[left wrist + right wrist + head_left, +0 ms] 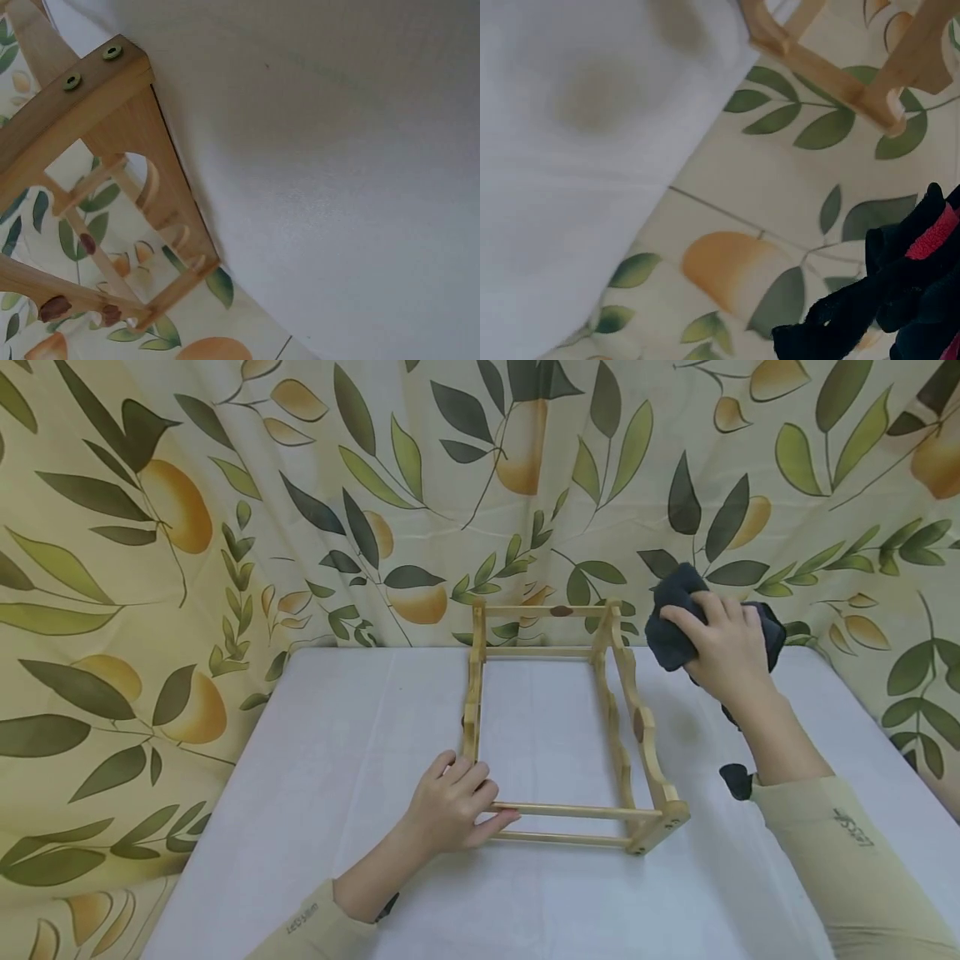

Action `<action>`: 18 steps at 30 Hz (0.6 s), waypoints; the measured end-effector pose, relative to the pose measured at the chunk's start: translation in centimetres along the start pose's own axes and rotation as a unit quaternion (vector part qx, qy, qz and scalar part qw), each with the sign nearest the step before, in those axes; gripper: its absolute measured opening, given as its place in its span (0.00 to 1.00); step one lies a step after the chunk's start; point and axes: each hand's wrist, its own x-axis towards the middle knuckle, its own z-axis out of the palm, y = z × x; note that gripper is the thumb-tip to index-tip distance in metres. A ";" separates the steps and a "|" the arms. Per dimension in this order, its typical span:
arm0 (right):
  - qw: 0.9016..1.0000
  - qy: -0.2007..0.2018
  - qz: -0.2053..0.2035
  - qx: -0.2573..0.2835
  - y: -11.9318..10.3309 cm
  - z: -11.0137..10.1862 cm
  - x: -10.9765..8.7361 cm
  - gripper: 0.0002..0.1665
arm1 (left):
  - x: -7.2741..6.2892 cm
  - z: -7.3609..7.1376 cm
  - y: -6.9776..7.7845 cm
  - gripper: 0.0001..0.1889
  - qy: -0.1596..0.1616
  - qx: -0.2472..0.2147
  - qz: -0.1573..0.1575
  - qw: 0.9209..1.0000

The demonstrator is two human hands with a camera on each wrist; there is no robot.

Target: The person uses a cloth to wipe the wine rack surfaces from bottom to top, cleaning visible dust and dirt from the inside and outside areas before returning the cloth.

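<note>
On the white table (pixel 360 735), around the middle, I can see a wooden rack (pixel 577 811), with one short end near the person and the other end at the back. It has two long wavy sides, with thin rods across the near end and bars across the far end. A brown spot (pixel 561 611) shows on the top bar at the back.

The person's left hand (pixel 453 802) holds the rack at its near left corner. Its fingers bend over the wood, and its thumb sticks out along the top rod. The right hand (pixel 723 639) is up in the air, to the right of the rack's far end. It grips a dark, bunched-up cloth (pixel 670 635), and the cloth and the rack are apart. Through the right wrist camera I see bits of pink (pixel 934 232) on the cloth.

Through the left wrist camera I see two round bolts (pixel 112 52) in the end of the rack. Both sleeves (pixel 847 852) are light, with small dark letters. A small dark thing (pixel 737 781) sits by the right cuff, and I cannot tell what it is. Behind the table hangs a curtain (pixel 247 552) with green leaves and orange fruit.
</note>
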 end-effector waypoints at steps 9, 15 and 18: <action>0.993 -0.020 -0.110 -0.034 -1.6 1.6 6.2 0.43 | 0.5 -0.7 0.1 0.21 -0.047 0.011 -0.002 0.999; 0.984 -0.062 -0.152 -0.062 -2.4 3.1 9.1 0.39 | 1.5 -1.2 1.1 0.13 -0.091 0.013 -0.007 0.996; 0.979 -0.087 -0.170 -0.074 -2.8 3.9 10.1 0.37 | 1.8 -1.1 1.5 0.13 -0.098 0.013 -0.012 0.995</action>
